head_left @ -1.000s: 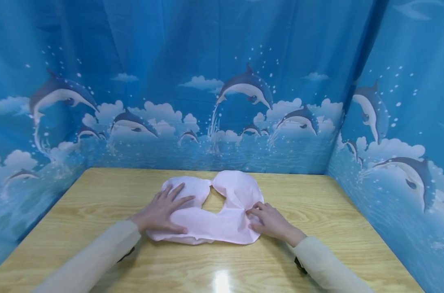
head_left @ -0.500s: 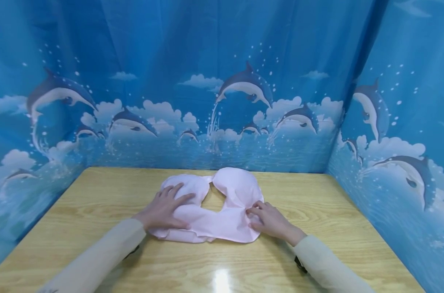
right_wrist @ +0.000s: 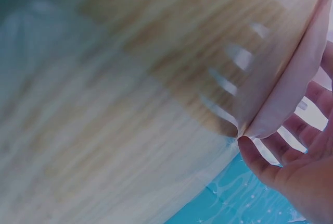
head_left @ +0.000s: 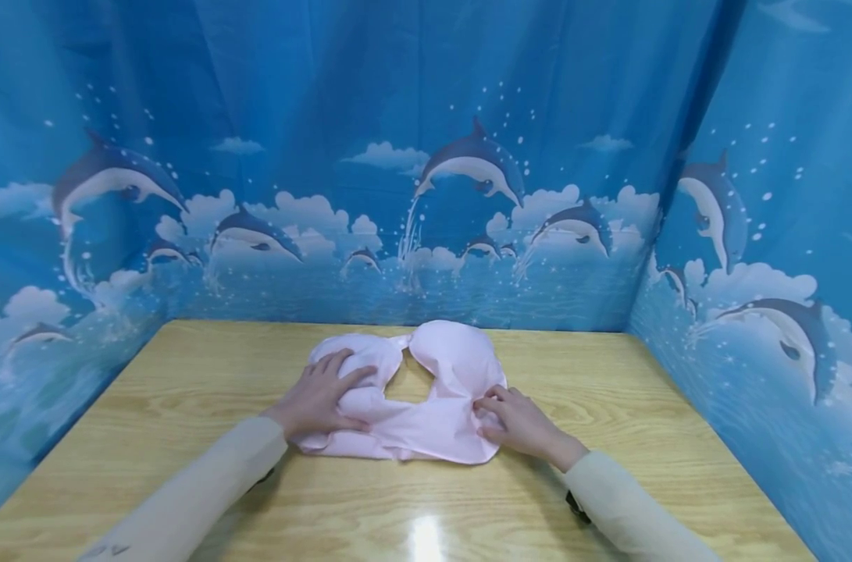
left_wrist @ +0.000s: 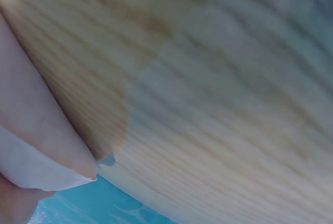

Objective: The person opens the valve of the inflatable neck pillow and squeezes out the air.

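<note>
A pink U-shaped cloth (head_left: 440, 425) lies on the table in the head view, its two rounded ends joined at the far side by a narrow strip. Spread over its left part is my left hand (head_left: 323, 396), with straight, parted fingers and the thumb toward the near edge. My right hand (head_left: 524, 425) rests its slightly bent fingertips on the right part, where creases run out from them. The left wrist view has a pale cloth edge (left_wrist: 36, 99) at its left. In the right wrist view, fingertips touch the cloth edge (right_wrist: 283, 104).
The wood-grain table (head_left: 643, 437) reaches back to a blue curtain (head_left: 313, 117) printed with dolphins. Another curtain panel (head_left: 770, 234) stands along the right side. A bright light reflection (head_left: 426, 538) shows near the table's front.
My left hand has slid a little to the right and away, gathering the cloth's left part into folds. More of a lower layer shows at the near left edge. My right hand stays in place.
</note>
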